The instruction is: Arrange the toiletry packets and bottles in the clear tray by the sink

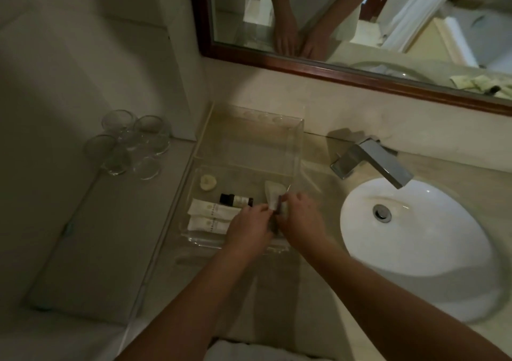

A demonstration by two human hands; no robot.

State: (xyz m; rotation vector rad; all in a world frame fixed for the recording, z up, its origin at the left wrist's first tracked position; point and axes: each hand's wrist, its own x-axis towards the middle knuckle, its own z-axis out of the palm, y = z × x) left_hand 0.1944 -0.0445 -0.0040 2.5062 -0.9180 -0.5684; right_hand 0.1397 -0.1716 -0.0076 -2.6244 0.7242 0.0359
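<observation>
A clear tray (293, 150) stands on the counter left of the sink. Inside it lie two white packets (213, 211) side by side at the front left, a small dark bottle (235, 199) with a pale label just behind them, a small round soap (207, 183) at the left and a pale wrapped item (273, 190) at the right. My left hand (249, 227) and my right hand (300, 222) meet over the tray's front right part, both pinching a small white packet with a dark edge (276, 206). What lies under the hands is hidden.
Several upturned glasses (130, 144) stand on the ledge at the left. A white basin (415, 236) with a chrome tap (374, 161) is at the right. A wood-framed mirror (360, 28) hangs behind, over the counter (277, 291).
</observation>
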